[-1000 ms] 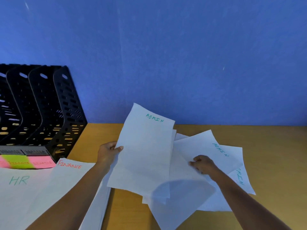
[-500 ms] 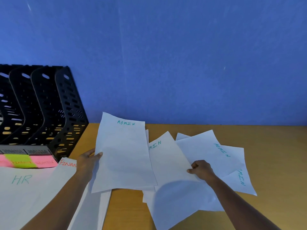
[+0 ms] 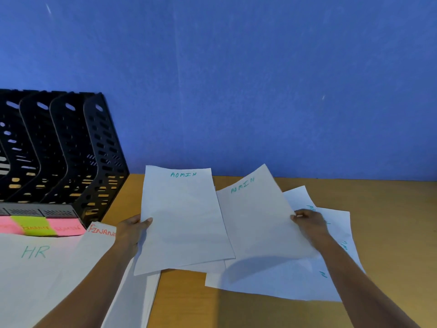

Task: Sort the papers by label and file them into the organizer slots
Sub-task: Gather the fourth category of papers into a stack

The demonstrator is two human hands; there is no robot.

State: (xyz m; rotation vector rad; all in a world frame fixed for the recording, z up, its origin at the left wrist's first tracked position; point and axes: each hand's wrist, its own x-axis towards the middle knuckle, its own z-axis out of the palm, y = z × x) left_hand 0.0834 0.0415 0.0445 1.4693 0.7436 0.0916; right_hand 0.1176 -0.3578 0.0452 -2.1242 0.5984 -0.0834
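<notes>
Head view: left hand pinches an ADMIN sheet by its left edge, and right hand grips a second ADMIN sheet by its right edge (both lifted, overlapping) over loose papers mid-desk. Bare wood runs to the desk right edge. The black organizer stands back-left; its slot contents are unclear.

The wooden worktop bears a black organizer at its back edge, an HR stack and FINANCE stack near-left, and ADMIN sheets centrally.
</notes>
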